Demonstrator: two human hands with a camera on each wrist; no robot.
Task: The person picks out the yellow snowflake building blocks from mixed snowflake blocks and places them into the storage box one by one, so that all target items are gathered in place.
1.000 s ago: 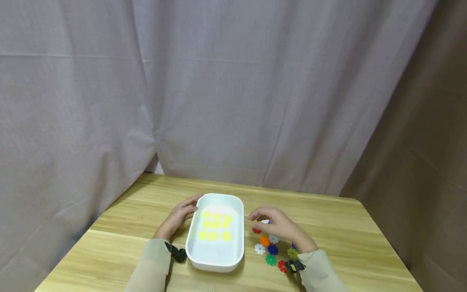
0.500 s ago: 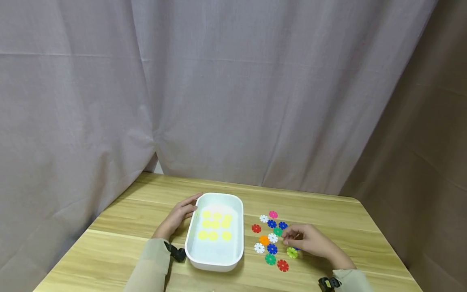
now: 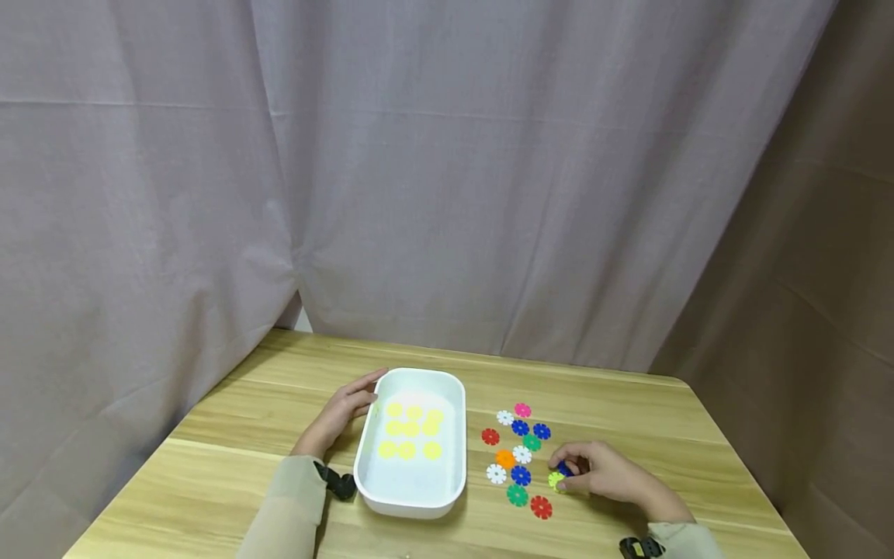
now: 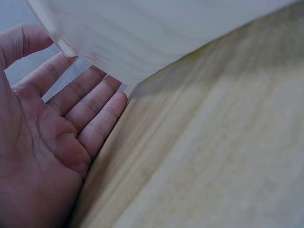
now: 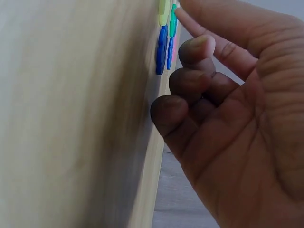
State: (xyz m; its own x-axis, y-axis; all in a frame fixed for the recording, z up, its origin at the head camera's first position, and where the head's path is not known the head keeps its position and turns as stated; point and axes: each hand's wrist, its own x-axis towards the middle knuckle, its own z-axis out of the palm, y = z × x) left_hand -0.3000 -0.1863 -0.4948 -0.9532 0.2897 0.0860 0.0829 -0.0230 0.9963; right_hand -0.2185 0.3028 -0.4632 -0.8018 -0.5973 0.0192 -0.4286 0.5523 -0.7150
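Note:
My left hand (image 3: pixel 347 409) rests at the left side of a white tray (image 3: pixel 412 508). In the left wrist view, its fingers (image 4: pixel 90 107) are nearly straight along the tray's outer wall. Several yellow discs (image 3: pixel 407 450) lie flat inside the tray. To the right, my right hand (image 3: pixel 601 471) is low over the table, thumb and index finger pinching a yellow-green notched plastic disc (image 3: pixel 556 480) by its edges. A blue notched disc (image 3: pixel 564 469) sits right beside it, partly covered by the fingers. The right wrist view shows the other fingers (image 5: pixel 190 85) curled in, holding nothing.
Between tray and right hand, loose notched discs lie on the wooden table (image 3: pixel 230 473): a pink one (image 3: pixel 522 410), an orange one (image 3: pixel 505 459), red ones (image 3: pixel 541 508), and several white, blue and green ones. Grey curtains (image 3: pixel 419 194) hang behind and beside the table.
My right hand has moved from beside the tray, right and toward me, down to the yellow-green disc, uncovering other discs. The left hand and tray have stayed put.

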